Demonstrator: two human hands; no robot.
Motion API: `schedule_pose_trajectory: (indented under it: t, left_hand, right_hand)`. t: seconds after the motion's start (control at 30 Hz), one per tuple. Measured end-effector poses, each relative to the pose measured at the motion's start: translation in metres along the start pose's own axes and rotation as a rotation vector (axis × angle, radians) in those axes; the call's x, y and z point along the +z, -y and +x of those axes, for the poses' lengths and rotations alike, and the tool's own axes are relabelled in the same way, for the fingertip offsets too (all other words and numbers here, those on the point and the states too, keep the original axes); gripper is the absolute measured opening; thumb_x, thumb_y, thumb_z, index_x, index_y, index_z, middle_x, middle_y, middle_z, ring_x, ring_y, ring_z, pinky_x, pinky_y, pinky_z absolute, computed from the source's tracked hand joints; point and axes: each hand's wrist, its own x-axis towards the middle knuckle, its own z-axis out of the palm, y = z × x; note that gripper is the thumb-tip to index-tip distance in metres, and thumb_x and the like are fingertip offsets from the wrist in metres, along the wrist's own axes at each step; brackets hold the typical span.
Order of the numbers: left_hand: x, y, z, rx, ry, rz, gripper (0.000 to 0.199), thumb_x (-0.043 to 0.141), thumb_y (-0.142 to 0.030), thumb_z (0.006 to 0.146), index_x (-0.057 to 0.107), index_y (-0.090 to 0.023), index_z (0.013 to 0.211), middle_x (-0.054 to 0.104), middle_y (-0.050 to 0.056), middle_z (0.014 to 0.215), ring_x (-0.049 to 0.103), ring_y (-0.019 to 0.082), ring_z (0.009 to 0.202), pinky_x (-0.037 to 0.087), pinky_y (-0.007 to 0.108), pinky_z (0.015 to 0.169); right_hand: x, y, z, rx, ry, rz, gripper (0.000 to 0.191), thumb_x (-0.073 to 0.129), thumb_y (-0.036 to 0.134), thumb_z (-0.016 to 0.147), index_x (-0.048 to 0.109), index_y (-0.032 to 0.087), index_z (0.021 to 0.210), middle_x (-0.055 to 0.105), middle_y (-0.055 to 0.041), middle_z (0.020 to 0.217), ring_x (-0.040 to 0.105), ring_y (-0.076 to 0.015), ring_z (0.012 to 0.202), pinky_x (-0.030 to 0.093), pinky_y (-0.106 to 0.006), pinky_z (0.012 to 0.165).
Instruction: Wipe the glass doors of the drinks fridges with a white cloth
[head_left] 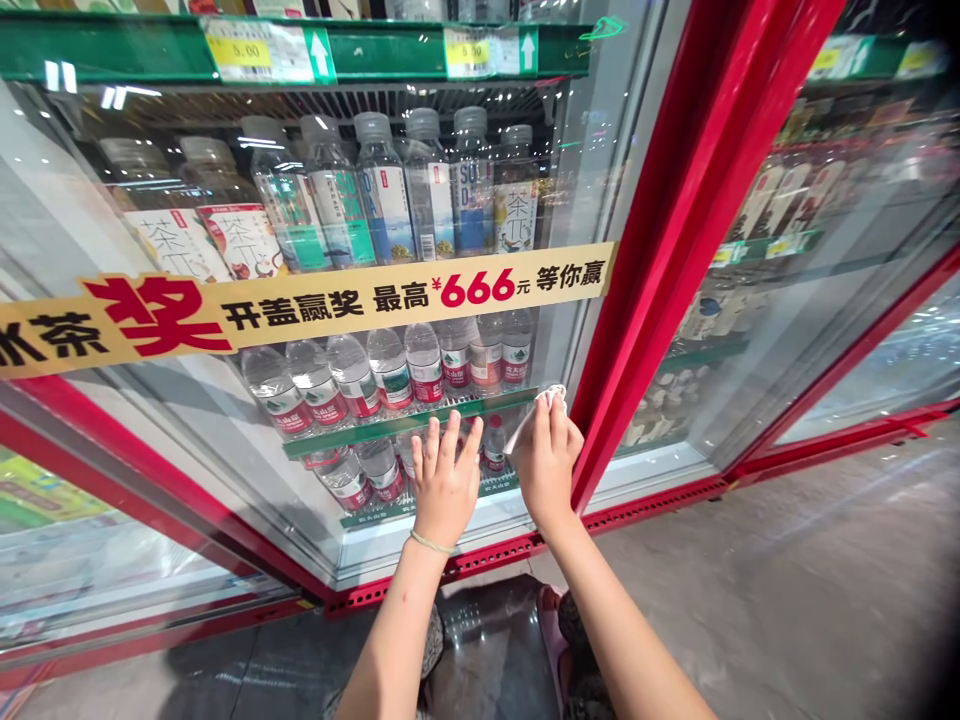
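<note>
In front of me is the glass door (577, 200) of a drinks fridge with a red frame. My right hand (549, 455) has its fingers closed on a crumpled white cloth or tissue (523, 432), held against the glass near the door's right edge. My left hand (448, 480) is spread out flat with nothing in it, at the lower glass and left of the other hand. A pale green band (431, 543) circles the left wrist. Behind the glass, water bottles (349, 375) with red labels stand on a shelf.
A yellow promotional strip (405, 292) crosses the door. Above it are rows of soda and tea bottles (386, 200) and a green price rail (390, 52). A red door frame (697, 180) divides this door from another fridge on the right. Grey floor (787, 580) lies below.
</note>
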Motion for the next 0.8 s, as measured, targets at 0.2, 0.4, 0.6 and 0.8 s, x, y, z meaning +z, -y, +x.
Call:
schedule_pose_trajectory:
  t: [0.2,0.4,0.6,0.8]
  left_hand:
    - [0.003,0.000,-0.001,-0.009,-0.022,-0.006,0.065,0.064,-0.023,0.094,0.044,-0.031,0.154,0.039,0.011,0.163,0.022,0.034,0.157,0.018,0.060,0.127]
    - [0.005,0.001,-0.001,0.004,-0.049,-0.007,0.066,0.064,-0.023,0.093,0.042,-0.031,0.155,0.037,0.009,0.164,0.018,0.033,0.158,0.017,0.059,0.128]
    - [0.005,0.001,-0.002,0.006,-0.066,0.001,0.066,0.064,-0.022,0.094,0.042,-0.031,0.155,0.038,0.009,0.163,0.016,0.031,0.158,0.017,0.057,0.128]
    - [0.004,0.002,-0.002,0.010,-0.079,0.012,0.066,0.064,-0.022,0.094,0.041,-0.031,0.156,0.039,0.009,0.163,0.016,0.030,0.158,0.017,0.055,0.129]
  right_hand:
    - [0.000,0.008,-0.003,-0.124,0.061,0.022,0.074,0.036,0.008,0.101,0.005,0.024,0.165,0.037,-0.0179,0.164,0.034,-0.0271,0.150,0.040,-0.046,0.112]
    - [-0.001,0.011,0.003,-0.001,-0.018,0.057,0.070,0.032,0.008,0.101,0.008,0.025,0.165,0.034,-0.0188,0.164,0.033,-0.0280,0.152,0.042,-0.047,0.109]
    - [-0.005,0.011,0.013,-0.036,-0.012,0.060,0.072,0.032,0.007,0.100,0.007,0.025,0.165,0.032,-0.0186,0.166,0.029,-0.0268,0.155,0.040,-0.047,0.111]
    - [-0.005,0.011,0.011,-0.082,0.002,0.088,0.074,0.031,0.003,0.099,0.004,0.023,0.165,0.034,-0.0205,0.164,0.024,-0.0260,0.157,0.040,-0.045,0.110]
